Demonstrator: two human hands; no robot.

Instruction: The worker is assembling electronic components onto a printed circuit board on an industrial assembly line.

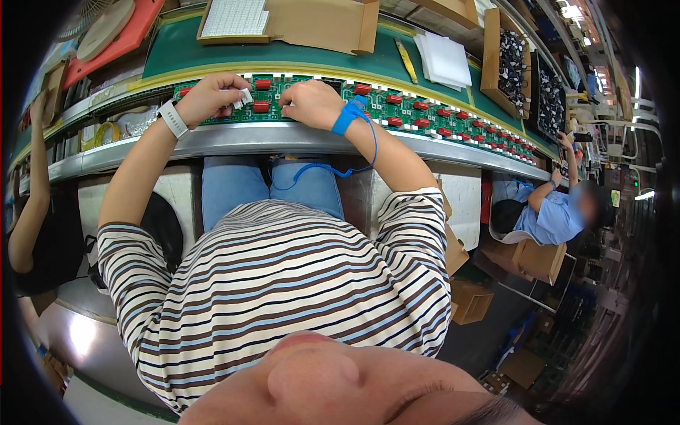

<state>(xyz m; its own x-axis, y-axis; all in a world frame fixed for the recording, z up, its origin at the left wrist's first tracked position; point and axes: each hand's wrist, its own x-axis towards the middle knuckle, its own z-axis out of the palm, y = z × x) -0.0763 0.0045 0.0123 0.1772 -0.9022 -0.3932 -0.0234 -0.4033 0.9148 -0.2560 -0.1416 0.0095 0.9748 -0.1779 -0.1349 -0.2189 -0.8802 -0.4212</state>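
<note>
A long row of green circuit boards [262,95] with red block components [261,107] and white connectors lies along the line in front of me. My left hand [210,98], with a white band on its wrist, is closed in a pinch on small white connectors [245,97] over the board. To its right, my right hand [313,103] rests low over the same row with its fingers curled together. Whatever those fingers may hold is hidden. A blue wrist strap [345,120] with a coiled cord circles my right wrist.
Beyond the boards, a cardboard box [312,27] holds white parts. A yellow-handled cutter [406,61] and white foam sheets [443,61] lie to its right. Boxes of dark parts [511,71] stand farther right. Co-workers sit at both sides. A metal rail [425,145] edges the line.
</note>
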